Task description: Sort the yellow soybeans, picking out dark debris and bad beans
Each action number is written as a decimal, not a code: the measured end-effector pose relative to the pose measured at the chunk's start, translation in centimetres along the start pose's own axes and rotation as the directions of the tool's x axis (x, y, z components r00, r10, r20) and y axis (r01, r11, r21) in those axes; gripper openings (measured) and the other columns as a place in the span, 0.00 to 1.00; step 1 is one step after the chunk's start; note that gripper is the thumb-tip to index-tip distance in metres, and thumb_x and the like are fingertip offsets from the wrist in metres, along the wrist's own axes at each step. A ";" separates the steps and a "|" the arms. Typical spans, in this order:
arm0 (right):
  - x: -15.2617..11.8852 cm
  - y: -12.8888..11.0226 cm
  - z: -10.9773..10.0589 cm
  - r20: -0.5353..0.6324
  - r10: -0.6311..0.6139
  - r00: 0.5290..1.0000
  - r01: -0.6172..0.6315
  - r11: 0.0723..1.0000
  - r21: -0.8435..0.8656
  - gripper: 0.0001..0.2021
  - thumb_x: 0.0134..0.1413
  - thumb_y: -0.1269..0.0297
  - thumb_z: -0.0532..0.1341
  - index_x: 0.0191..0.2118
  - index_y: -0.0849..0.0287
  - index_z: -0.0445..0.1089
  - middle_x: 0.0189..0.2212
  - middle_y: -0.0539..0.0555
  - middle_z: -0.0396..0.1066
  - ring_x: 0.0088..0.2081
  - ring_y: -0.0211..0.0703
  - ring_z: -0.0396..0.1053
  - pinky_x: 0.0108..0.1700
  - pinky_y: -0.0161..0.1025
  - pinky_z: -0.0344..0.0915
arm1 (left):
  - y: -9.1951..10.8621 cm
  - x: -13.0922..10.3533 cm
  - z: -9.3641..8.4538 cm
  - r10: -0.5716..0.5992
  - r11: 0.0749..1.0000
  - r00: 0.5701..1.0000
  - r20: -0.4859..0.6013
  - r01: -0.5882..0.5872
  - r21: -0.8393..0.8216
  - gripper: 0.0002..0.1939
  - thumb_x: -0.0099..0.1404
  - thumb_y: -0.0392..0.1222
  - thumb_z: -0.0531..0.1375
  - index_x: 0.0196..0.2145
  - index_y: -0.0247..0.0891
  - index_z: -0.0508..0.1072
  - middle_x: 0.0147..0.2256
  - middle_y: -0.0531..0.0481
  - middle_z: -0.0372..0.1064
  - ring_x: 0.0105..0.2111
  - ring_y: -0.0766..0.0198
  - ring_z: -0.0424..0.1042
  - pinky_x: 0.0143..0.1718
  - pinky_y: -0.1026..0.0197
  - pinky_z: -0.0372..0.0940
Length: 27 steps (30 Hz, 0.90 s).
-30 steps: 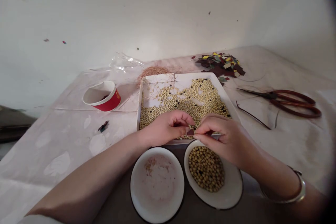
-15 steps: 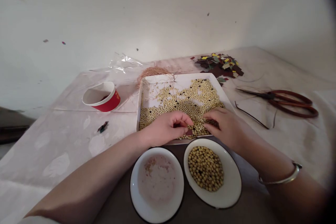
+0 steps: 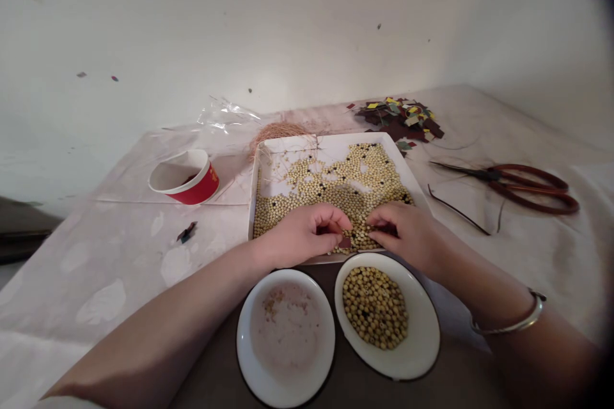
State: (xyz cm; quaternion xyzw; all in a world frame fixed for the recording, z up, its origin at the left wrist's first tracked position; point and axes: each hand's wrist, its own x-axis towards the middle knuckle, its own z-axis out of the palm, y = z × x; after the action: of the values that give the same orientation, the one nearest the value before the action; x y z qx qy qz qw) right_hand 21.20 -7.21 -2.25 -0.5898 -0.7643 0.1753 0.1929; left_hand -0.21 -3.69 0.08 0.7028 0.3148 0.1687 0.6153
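Cup [image 3: 194,190] and scissors [image 3: 532,189] flank the tray [image 3: 252,204]; left hand [image 3: 304,233] blocks some beads [image 3: 314,193].

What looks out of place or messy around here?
The paper cup's rim looks bent out of round, perhaps squashed. A few dark scraps lie on the cloth, away from the main scrap pile. Small specks dot the wall, odd on an otherwise plain surface.
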 end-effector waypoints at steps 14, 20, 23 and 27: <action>0.0 -0.3 0.1 -0.104 -0.069 0.992 0.074 0.996 0.042 0.04 0.48 0.71 0.57 0.26 0.58 0.67 0.26 0.50 0.68 0.30 0.41 0.65 0.30 0.36 0.59 | -0.1 0.0 0.0 -0.007 1.000 1.000 -0.014 0.007 0.014 0.09 0.58 0.32 0.56 0.38 0.36 0.68 0.32 0.52 0.69 0.34 0.67 0.71 0.35 0.64 0.62; -1.0 -3.5 -0.4 -0.165 -0.177 0.970 0.202 0.968 0.148 0.05 0.52 0.73 0.56 0.30 0.57 0.66 0.29 0.51 0.67 0.32 0.40 0.65 0.34 0.37 0.60 | -0.1 0.1 -0.1 0.048 0.997 0.999 0.020 -0.050 0.065 0.07 0.59 0.35 0.56 0.38 0.36 0.68 0.31 0.52 0.68 0.32 0.69 0.68 0.34 0.65 0.61; -1.4 -4.7 -0.4 -0.139 -0.256 0.957 0.279 0.944 0.178 0.06 0.53 0.75 0.55 0.32 0.57 0.66 0.30 0.51 0.67 0.35 0.40 0.64 0.37 0.37 0.60 | 0.0 0.1 -0.3 0.075 0.988 0.997 0.029 -0.078 0.136 0.06 0.59 0.35 0.56 0.37 0.35 0.68 0.31 0.53 0.66 0.31 0.69 0.66 0.33 0.65 0.60; -1.4 -5.0 0.1 -0.123 -0.209 0.970 0.230 0.954 0.191 0.07 0.50 0.77 0.57 0.31 0.57 0.65 0.30 0.50 0.66 0.34 0.40 0.64 0.36 0.36 0.60 | 0.0 0.1 -0.3 0.083 0.990 0.996 0.033 -0.086 0.113 0.06 0.59 0.33 0.56 0.36 0.34 0.68 0.31 0.52 0.67 0.32 0.68 0.66 0.33 0.65 0.60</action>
State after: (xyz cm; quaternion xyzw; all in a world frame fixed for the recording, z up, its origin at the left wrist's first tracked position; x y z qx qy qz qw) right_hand 17.32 -9.80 -0.01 -0.4866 -0.7923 0.2000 0.3090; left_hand -0.32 -3.36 0.15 0.7519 0.2851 0.1661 0.5708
